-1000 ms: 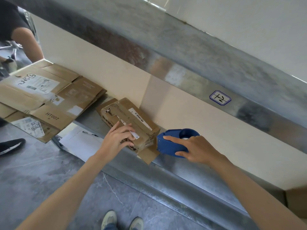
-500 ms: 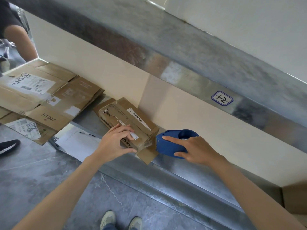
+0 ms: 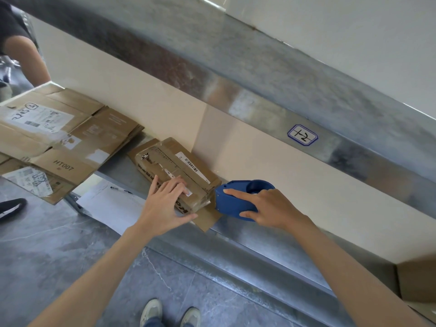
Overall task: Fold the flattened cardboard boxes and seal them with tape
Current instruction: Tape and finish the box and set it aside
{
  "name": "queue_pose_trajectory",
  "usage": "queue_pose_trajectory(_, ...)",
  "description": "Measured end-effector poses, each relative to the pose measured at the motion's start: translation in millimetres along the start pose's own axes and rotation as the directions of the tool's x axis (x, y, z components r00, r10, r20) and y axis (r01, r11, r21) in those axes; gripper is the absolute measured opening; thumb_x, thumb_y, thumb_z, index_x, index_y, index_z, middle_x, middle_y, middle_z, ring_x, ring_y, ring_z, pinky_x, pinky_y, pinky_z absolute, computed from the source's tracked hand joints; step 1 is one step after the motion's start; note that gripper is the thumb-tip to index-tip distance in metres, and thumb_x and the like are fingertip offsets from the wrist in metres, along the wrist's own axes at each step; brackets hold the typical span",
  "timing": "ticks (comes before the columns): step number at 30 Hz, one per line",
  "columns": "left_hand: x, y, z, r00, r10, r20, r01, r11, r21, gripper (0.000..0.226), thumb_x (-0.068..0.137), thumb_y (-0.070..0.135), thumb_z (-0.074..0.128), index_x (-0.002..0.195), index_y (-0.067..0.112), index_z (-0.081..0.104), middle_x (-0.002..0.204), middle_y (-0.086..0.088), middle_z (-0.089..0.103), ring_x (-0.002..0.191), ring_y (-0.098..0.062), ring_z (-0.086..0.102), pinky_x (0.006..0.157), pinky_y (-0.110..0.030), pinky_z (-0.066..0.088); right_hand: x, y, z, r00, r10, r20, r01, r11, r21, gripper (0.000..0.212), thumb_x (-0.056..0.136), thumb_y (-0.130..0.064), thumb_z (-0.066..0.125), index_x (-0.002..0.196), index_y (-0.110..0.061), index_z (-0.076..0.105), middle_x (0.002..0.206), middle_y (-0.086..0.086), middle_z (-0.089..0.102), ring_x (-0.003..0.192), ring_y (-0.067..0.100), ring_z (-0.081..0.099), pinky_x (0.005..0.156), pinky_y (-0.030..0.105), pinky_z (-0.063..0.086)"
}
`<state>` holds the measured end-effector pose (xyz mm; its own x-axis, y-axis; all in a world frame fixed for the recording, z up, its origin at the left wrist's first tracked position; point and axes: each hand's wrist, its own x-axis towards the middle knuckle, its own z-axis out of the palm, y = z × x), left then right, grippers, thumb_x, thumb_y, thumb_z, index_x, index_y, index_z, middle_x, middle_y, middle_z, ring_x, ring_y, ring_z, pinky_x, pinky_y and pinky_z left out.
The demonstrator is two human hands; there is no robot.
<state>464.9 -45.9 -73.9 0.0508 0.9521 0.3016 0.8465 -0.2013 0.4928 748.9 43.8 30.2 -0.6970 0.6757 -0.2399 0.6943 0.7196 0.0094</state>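
Since a moment ago the left hand (image 3: pixel 165 206) has flattened out, its fingers now spread and pressing on the near right end of the small cardboard box (image 3: pixel 169 159), thumb stretched along the near side. To the right, the right hand (image 3: pixel 271 206) grips the blue tape dispenser (image 3: pixel 236 197), index finger straight along its top, its nose just beside the box's end. Both sit on the metal bench (image 3: pixel 247 234); flattened boxes (image 3: pixel 70 142) lie stacked at the left.
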Motion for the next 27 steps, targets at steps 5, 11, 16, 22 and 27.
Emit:
queue_pose_trajectory(5, -1, 30, 19, 0.989, -0.123, -0.079, 0.124, 0.992, 0.016, 0.063, 0.061, 0.037, 0.093, 0.115, 0.016, 0.067, 0.125, -0.01, 0.059, 0.126, -0.033, 0.052, 0.109, -0.054, 0.038, 4, -1, -4, 1.0, -0.02, -0.017, 0.02, 1.0, -0.004, 0.077, 0.096, -0.047, 0.055, 0.144, -0.061, -0.005, 0.063, -0.008, 0.045, 0.055, 0.01, 0.038, 0.055, 0.029, 0.038)
queue_pose_trajectory(11, -14, 17, 12, 0.993, -0.054, -0.104, 0.044, 0.995, -0.092, 0.056, 0.066, 0.019, 0.09, 0.116, 0.017, 0.067, 0.124, -0.002, 0.058, 0.122, -0.023, 0.049, 0.091, -0.027, 0.045, 3, -5, -12, 0.996, -0.085, 0.022, 0.084, 0.995, 0.049, 0.08, 0.095, -0.05, 0.055, 0.135, -0.069, -0.011, 0.068, -0.012, 0.046, 0.065, 0.011, 0.042, 0.067, 0.031, 0.042)
queue_pose_trajectory(16, -41, -18, -13, 1.0, 0.025, 0.006, -0.023, 0.976, -0.215, 0.05, 0.073, 0.02, 0.088, 0.118, 0.022, 0.065, 0.133, 0.008, 0.052, 0.135, -0.011, 0.045, 0.091, -0.03, 0.05, 6, -30, -11, 0.976, -0.209, 0.051, 0.205, 0.975, 0.088, 0.074, 0.096, -0.051, 0.056, 0.143, -0.067, 0.001, 0.057, -0.009, 0.036, 0.054, 0.006, 0.032, 0.061, 0.032, 0.034)
queue_pose_trajectory(22, -46, -23, -20, 0.999, 0.001, 0.046, 0.009, 0.975, -0.222, 0.051, 0.076, 0.016, 0.086, 0.122, 0.02, 0.064, 0.138, 0.007, 0.05, 0.14, -0.009, 0.04, 0.104, -0.038, 0.048, 22, -36, 0, 0.976, -0.209, 0.059, 0.188, 0.947, 0.259, 0.07, 0.092, -0.053, 0.058, 0.146, -0.062, 0.014, 0.082, -0.001, 0.062, 0.066, 0.015, 0.054, 0.074, 0.034, 0.047)
queue_pose_trajectory(27, -47, -23, -19, 0.999, 0.017, 0.033, -0.009, 0.969, -0.246, 0.05, 0.076, 0.013, 0.085, 0.121, 0.017, 0.064, 0.137, 0.006, 0.05, 0.143, -0.011, 0.038, 0.103, -0.039, 0.05, 21, -35, 7, 0.976, -0.214, 0.044, 0.173, 0.879, 0.444, 0.061, 0.09, -0.049, 0.065, 0.136, -0.063, 0.028, 0.077, -0.03, 0.055, 0.065, 0.0, 0.053, 0.06, 0.015, 0.033)
